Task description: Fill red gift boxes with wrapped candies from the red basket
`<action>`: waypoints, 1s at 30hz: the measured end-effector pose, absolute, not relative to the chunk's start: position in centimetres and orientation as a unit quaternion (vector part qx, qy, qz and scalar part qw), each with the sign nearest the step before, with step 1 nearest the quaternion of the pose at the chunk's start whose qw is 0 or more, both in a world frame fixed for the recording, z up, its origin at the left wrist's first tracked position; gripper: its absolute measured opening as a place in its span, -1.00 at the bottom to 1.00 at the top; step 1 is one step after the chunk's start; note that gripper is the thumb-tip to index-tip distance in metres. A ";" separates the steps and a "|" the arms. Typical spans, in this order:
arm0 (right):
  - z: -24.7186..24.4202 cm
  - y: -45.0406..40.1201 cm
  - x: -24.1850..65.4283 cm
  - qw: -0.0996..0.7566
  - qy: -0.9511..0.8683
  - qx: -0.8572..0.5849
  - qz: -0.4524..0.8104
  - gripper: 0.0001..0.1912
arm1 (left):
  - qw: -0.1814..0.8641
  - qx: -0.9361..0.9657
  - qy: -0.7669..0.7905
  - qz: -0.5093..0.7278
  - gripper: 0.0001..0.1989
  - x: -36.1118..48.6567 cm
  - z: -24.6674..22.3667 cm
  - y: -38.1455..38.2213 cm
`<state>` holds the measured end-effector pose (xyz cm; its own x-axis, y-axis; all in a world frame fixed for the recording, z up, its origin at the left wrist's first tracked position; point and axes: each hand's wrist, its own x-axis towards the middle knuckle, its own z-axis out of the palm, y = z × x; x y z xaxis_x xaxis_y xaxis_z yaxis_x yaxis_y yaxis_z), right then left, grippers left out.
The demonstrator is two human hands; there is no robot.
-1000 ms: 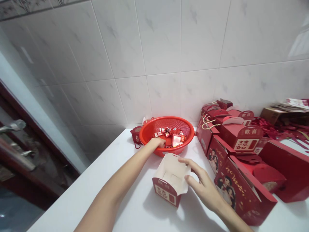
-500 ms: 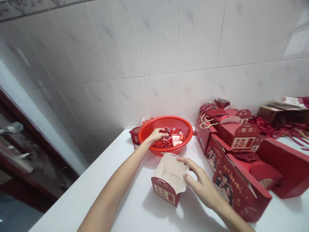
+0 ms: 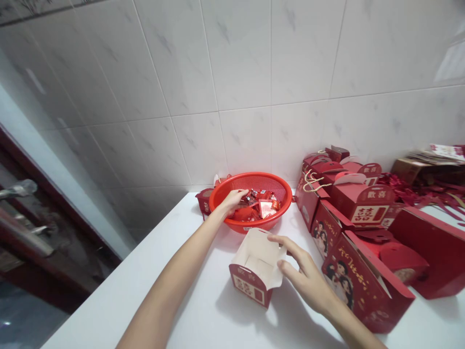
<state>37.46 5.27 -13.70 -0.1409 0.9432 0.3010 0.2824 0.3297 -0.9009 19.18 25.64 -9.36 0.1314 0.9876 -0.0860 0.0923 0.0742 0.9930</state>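
Note:
My left hand (image 3: 233, 201) is inside a red plastic colander (image 3: 250, 227), its fingers curled over the wrapped candies (image 3: 251, 198) at the left of the pile. The fingertips are partly hidden, and how many candies they grip does not show. A small red gift box (image 3: 250, 288) with a cream inside stands with its top open on the table, just in front of the colander. Its visible floor holds nothing. My right hand (image 3: 303, 271) grips the box's right side, thumb and fingers at the flap.
Larger red boxes (image 3: 358, 278) with printed couples line the right side. Closed small gift boxes (image 3: 363, 201) sit among them. Behind the colander's left edge is another little red box (image 3: 204, 199). Red ribbons (image 3: 432, 191) lie far right. A tiled wall (image 3: 243, 140) bounds the white table (image 3: 196, 291).
My left hand has shifted slightly left within the colander, uncovering more candies. My right hand stays at the gift box, and the camera view has moved slightly.

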 end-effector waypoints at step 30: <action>-13.7 5.3 37.5 0.467 -0.680 -0.452 0.339 -0.48 | 0.474 0.623 0.555 0.280 -0.78 18.6 -10.3 25.1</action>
